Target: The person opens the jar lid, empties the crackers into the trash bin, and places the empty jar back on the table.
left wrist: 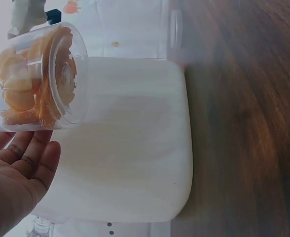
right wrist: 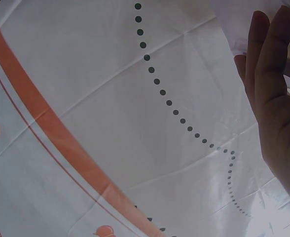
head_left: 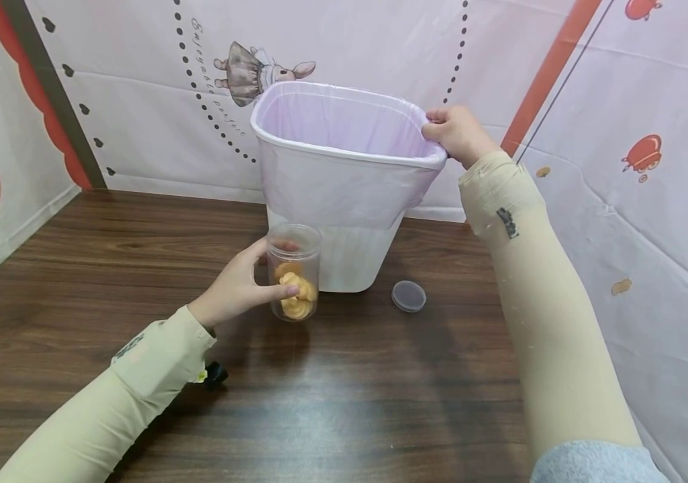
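Note:
My left hand (head_left: 237,285) grips a clear plastic jar (head_left: 293,245) upright, thumb across its near side, in front of the bin. Golden swirled cookies (head_left: 297,295) sit in the jar's lower part; its top looks uncovered. In the left wrist view the jar (left wrist: 78,106) is raised off the table. My right hand (head_left: 457,134) holds the right corner of the rim of a white trash bin (head_left: 350,258), lined with a pale purple bag (head_left: 344,121) folded over the rim. Part of the right hand (right wrist: 278,98) shows in the right wrist view, its thumb mostly hidden.
A round translucent lid (head_left: 409,296) lies on the dark wooden table (head_left: 344,402), right of the bin's base. Printed cloth (head_left: 368,40) hangs behind the bin and along both sides. A small black object (head_left: 215,374) shows beneath the left sleeve.

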Tool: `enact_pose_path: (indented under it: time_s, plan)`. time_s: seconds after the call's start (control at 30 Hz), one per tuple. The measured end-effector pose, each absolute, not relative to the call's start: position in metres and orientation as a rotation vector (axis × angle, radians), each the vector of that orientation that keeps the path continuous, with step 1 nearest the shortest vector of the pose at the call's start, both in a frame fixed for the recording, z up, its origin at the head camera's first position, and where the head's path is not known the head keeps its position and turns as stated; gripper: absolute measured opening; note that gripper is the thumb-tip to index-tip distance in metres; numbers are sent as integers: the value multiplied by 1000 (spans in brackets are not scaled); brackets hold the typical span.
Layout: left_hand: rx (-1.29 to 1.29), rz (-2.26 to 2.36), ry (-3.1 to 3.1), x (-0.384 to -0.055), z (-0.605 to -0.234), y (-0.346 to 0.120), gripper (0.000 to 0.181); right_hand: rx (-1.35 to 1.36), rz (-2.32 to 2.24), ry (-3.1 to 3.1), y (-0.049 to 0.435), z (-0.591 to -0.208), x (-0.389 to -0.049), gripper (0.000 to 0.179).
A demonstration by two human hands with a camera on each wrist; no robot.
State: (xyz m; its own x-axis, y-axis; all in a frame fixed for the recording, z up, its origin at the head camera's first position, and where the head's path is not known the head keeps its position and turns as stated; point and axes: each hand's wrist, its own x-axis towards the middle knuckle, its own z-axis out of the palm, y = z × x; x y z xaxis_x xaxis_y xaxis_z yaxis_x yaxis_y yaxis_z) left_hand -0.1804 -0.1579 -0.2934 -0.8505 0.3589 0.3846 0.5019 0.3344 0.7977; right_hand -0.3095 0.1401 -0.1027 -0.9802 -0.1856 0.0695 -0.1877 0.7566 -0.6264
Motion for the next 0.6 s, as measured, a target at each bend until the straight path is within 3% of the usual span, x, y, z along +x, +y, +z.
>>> enact_pose_path:
  time_s: [0.6]
  plan:
    - [-732,-1546,-2405,-180,-284,-166,55,318,1061,-2937,141,-104,-311,49]
